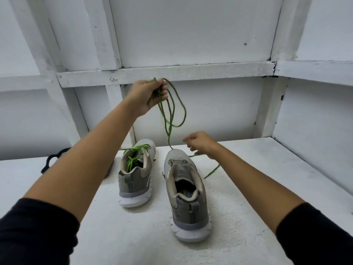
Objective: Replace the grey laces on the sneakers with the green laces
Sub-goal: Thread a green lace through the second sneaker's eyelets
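Lace ends [131, 162] inside left sneaker [133, 186]; green lace [172, 104] in left hand [147, 94]

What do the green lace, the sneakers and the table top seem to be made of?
The green lace: woven cord, probably polyester, matte; it hangs in limp loops. The sneakers: grey knit mesh uppers by the fine weave, with white foam-like soles, matte and segmented. The table top: white-painted, rough and grainy, perhaps plaster or coated board; uncertain.
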A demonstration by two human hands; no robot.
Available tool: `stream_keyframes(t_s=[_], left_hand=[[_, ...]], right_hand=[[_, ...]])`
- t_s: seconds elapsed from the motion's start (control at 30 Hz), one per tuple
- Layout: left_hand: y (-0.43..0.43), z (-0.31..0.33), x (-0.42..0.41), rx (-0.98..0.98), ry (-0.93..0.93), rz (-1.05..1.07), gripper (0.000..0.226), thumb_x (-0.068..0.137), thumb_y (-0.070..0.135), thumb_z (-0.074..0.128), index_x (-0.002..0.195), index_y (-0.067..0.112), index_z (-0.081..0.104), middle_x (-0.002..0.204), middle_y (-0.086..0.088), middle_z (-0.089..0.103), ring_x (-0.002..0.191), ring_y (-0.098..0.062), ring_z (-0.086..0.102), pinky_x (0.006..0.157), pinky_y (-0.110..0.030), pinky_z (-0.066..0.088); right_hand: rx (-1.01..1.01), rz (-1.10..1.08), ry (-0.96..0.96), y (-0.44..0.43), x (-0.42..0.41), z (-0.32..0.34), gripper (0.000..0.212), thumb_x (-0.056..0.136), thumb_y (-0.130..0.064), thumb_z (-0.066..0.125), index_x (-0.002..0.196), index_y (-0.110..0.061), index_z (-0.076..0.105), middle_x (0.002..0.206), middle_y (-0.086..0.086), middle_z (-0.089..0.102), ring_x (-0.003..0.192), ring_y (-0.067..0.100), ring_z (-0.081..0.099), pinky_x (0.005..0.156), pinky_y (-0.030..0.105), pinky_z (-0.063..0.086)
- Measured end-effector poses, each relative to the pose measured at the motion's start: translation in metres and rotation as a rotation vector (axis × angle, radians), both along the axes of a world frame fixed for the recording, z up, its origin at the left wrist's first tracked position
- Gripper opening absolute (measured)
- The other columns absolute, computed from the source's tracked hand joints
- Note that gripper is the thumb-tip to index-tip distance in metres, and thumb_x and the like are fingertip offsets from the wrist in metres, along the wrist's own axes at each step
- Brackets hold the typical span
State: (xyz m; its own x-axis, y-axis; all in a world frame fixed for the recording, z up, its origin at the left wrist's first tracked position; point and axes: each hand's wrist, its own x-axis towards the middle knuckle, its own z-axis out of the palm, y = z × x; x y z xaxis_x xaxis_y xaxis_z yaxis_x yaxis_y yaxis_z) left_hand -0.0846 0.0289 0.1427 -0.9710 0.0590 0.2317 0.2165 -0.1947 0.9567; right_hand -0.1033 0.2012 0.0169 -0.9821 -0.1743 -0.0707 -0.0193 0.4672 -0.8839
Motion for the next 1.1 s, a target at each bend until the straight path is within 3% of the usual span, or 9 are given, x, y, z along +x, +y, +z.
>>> stream_keyframes(t_s=[0.17,0.27,0.33,0.53,0.6,0.67,0.8,0.9,1.1], left_hand=[[0.002,0.021,0.0,0.084,0.038,-0.045,0.021,0.099,0.012,0.046,0.086,0.002,0.059,0.07,-0.004,0.059,0.059,-0.01,0.06,0.062,-0.02,0.055],[-0.005,0.023,-0.004,0.096,0.051,0.008,0.02,0.098,0.012,0.047,0.087,0.002,0.059,0.073,-0.005,0.059,0.063,-0.012,0.06,0.063,-0.022,0.056],[-0.015,0.014,-0.009,-0.016,0.063,0.102,0.019,0.097,0.014,0.05,0.087,0.004,0.061,0.077,-0.006,0.062,0.07,-0.014,0.062,0.066,-0.024,0.057],[-0.033,-0.035,-0.025,-1.65,-0.03,0.206,0.055,0.095,0.05,0.044,0.087,-0.001,0.063,0.074,-0.008,0.055,0.072,-0.022,0.05,0.071,-0.032,0.044],[-0.026,-0.044,-0.025,-1.839,-0.047,0.25,0.052,0.097,0.044,0.043,0.073,0.0,0.059,0.067,-0.006,0.058,0.069,-0.022,0.054,0.071,-0.031,0.045],[-0.019,-0.048,-0.022,-1.603,-0.041,0.236,0.045,0.099,0.036,0.043,0.078,0.003,0.064,0.073,-0.007,0.066,0.069,-0.021,0.061,0.067,-0.029,0.049],[-0.001,-0.058,-0.008,-0.56,-0.133,-0.132,0.047,0.098,0.046,0.037,0.101,0.009,0.067,0.101,-0.006,0.072,0.097,-0.019,0.067,0.077,-0.028,0.055],[0.007,-0.071,-0.004,-0.324,-0.113,-0.272,0.042,0.095,0.043,0.042,0.103,0.009,0.066,0.098,-0.005,0.073,0.093,-0.015,0.069,0.077,-0.026,0.055],[0.007,-0.063,-0.005,-0.03,-0.104,-0.111,0.016,0.095,0.008,0.052,0.088,0.001,0.064,0.07,-0.004,0.072,0.063,-0.011,0.069,0.059,-0.018,0.057]], right_hand=[[0.263,0.225,0.107,-0.031,-0.01,-0.006,0.066,0.09,-0.034,0.061,0.145,-0.009,0.033,0.148,0.006,0.037,0.134,0.022,0.038,0.106,0.031,0.032],[0.228,0.194,0.177,-0.047,-0.016,0.0,0.022,0.096,-0.026,0.05,0.1,-0.01,0.064,0.096,0.002,0.061,0.091,0.022,0.056,0.073,0.025,0.042],[0.14,0.139,0.131,-0.048,-0.018,0.004,0.025,0.096,-0.019,0.045,0.079,-0.013,0.062,0.071,-0.001,0.052,0.062,0.013,0.049,0.053,0.022,0.035],[0.028,0.191,-0.032,-0.02,-0.009,0.045,0.027,0.092,-0.015,0.042,0.068,-0.015,0.055,0.055,-0.003,0.048,0.045,0.009,0.041,0.045,0.02,0.026],[-0.138,0.189,-0.111,-0.011,-0.011,0.062,0.03,0.094,-0.017,0.04,0.066,-0.015,0.051,0.049,-0.005,0.045,0.04,0.007,0.039,0.041,0.016,0.025],[-0.42,0.142,-0.161,-0.007,-0.013,0.08,0.033,0.096,-0.017,0.037,0.066,-0.015,0.048,0.043,-0.006,0.045,0.034,0.005,0.04,0.037,0.011,0.028],[-0.881,0.064,-0.132,-0.007,-0.015,0.107,0.033,0.099,-0.017,0.036,0.072,-0.009,0.052,0.047,0.001,0.057,0.039,0.009,0.054,0.041,0.015,0.044],[-1.006,0.014,-0.091,-0.011,-0.017,0.11,0.034,0.101,-0.016,0.036,0.073,-0.005,0.054,0.052,0.006,0.06,0.044,0.012,0.06,0.043,0.019,0.049],[-0.604,0.012,-0.253,-0.005,-0.015,0.081,0.024,0.095,-0.008,0.034,0.079,-0.01,0.051,0.047,-0.002,0.048,0.035,0.004,0.04,0.035,0.012,0.031]])
